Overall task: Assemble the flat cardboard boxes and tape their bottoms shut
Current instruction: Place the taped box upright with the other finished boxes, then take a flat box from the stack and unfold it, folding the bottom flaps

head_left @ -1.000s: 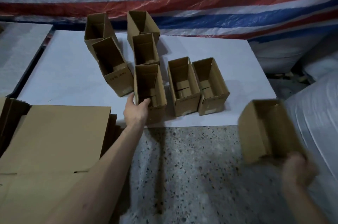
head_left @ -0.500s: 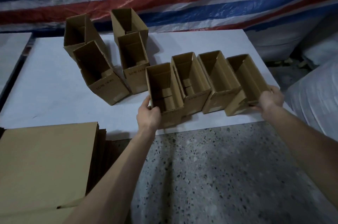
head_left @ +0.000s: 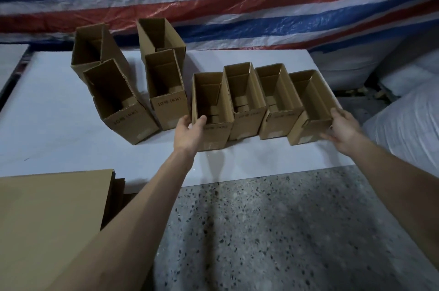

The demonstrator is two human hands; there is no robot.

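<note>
Cardboard boxes [head_left: 245, 122] on the white sheet [head_left: 71, 129] now make a row of four. The newest box [head_left: 300, 130], in the air a second ago, sits at the right end. Our right hand [head_left: 342, 129] curls round its near corner, and our left hand [head_left: 187, 132] pinches the first box [head_left: 215, 135] by its rim. Flat blanks [head_left: 47, 207] remain to assemble.

Matt brown cardboard boxes [head_left: 244, 124] on a smooth white sheet [head_left: 59, 112].
</note>
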